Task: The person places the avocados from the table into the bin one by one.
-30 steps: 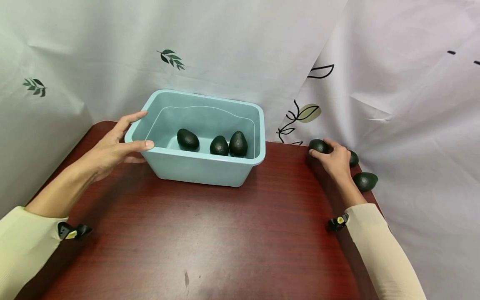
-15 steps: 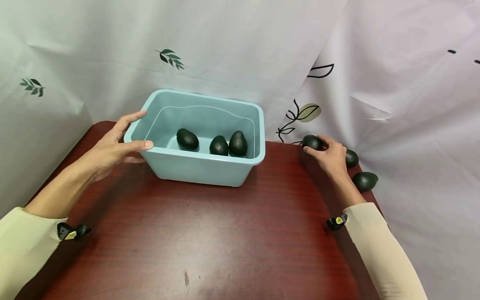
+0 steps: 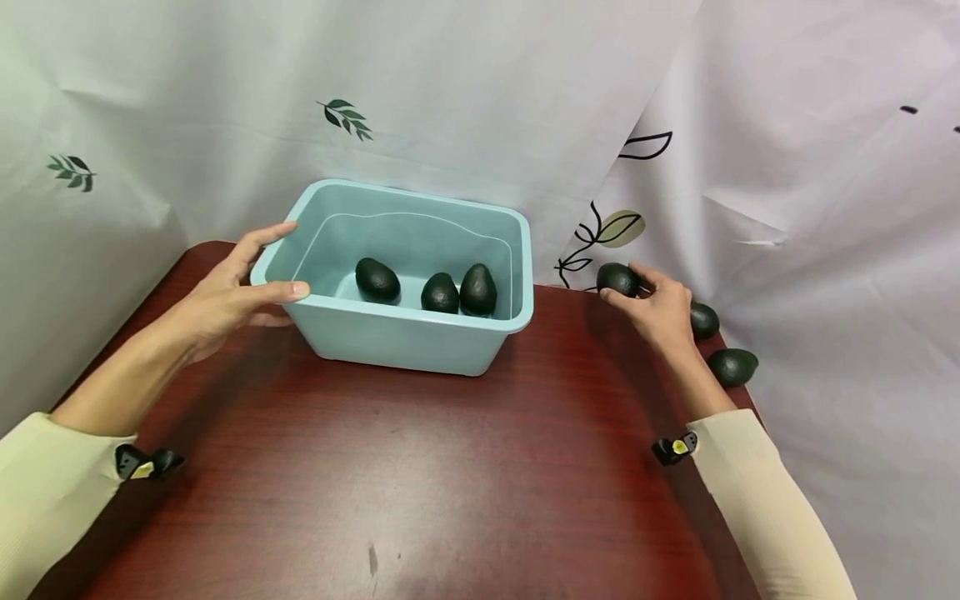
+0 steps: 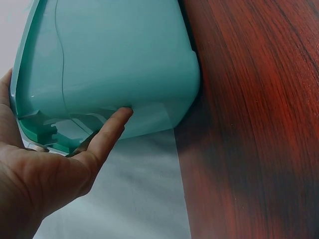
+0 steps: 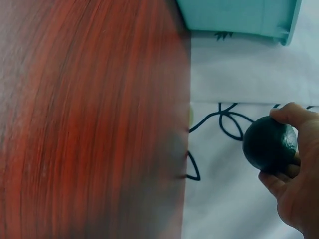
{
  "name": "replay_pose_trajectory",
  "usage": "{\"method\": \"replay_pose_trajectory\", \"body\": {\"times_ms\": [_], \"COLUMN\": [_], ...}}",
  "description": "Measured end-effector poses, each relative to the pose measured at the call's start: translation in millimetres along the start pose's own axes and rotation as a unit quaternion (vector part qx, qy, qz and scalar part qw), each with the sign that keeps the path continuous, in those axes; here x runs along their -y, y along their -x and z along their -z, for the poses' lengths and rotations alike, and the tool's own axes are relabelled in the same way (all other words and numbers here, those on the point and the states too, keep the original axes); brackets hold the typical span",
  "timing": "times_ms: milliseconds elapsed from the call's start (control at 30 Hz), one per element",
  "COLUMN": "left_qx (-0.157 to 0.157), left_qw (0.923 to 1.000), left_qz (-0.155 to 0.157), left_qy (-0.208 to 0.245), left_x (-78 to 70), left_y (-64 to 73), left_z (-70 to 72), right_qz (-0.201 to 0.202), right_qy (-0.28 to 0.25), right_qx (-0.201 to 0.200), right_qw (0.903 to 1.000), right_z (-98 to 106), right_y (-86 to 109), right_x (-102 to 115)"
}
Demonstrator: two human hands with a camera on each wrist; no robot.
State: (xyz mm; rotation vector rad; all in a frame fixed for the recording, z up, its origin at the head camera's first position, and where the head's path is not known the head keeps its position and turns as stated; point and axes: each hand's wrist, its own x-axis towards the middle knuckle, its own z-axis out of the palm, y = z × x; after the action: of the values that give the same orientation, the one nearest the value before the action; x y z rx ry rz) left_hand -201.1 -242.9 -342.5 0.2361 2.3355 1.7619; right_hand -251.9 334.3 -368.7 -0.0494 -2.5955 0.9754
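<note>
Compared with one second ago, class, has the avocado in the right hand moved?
Yes: in the head view, the held avocado has moved left and slightly up, closer to the tub, judged against the printed leaf above it.

Table [image 3: 480,500] is surfaced in red-brown wood grain; a pale glare patch is seen mid-surface, and a small dark mark [image 3: 372,560] near the bottom of the head view. Far edge and both sides are backed by pale cloth [image 3: 495,100], creased in places. Two green leaf sprigs are printed on it: one far left [image 3: 71,172], one left of centre [image 3: 345,118]. Right of a diagonal cloth edge, a black-line vine with olive leaf [image 3: 600,242] is printed, an outlined leaf [image 3: 665,147] above it. Two dark dashes are cut near the right border.
</note>
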Motion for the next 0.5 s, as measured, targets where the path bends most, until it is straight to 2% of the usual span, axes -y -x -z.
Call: {"method": "replay_pose_trajectory", "body": {"times_ms": [500], "left_qx": [-0.002], "left_qw": [1.0000], "left_qz": [0.000], "left_qy": [-0.007], "left_x": [4.0], "left_y": [-2.2], "left_z": [0.7], "right_qz": [0.014], "right_qy": [-0.052], "right_qx": [0.008], "right_qw": [0.9985], "right_z": [0], "right_y": [6.8], "right_x": [30]}}
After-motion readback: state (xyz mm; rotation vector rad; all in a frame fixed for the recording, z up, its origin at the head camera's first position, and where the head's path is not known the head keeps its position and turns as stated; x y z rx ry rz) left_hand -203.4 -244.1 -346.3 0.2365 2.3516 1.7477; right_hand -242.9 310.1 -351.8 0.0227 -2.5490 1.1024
